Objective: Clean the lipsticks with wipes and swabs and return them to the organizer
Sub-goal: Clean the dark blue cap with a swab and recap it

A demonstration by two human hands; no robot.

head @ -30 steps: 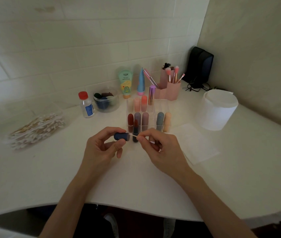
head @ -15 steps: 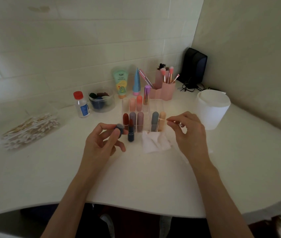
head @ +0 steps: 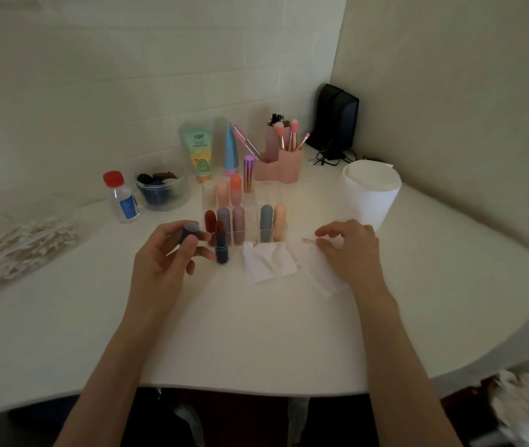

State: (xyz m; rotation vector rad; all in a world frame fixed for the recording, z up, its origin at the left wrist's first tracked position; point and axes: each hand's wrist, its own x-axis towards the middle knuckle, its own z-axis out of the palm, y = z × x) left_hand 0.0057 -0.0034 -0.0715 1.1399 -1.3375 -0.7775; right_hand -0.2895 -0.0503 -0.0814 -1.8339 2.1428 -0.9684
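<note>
The left hand (head: 172, 253) gripped a dark blue cap (head: 191, 231) between thumb and fingertips, raised just in front of the clear organizer (head: 272, 201). Beside it the uncapped lipstick (head: 221, 246) stood upright on the white bench (head: 256, 333), its red tip showing, close against the organizer's front row. The right hand (head: 350, 250) hung low over a flat wipe (head: 321, 279), fingers curled, pinching a swab (head: 309, 241) whose pinkish tip pointed left. A crumpled wipe (head: 268, 262) lay between the two hands. Capped lipsticks (head: 239, 221) stood in the organizer's slots.
</note>
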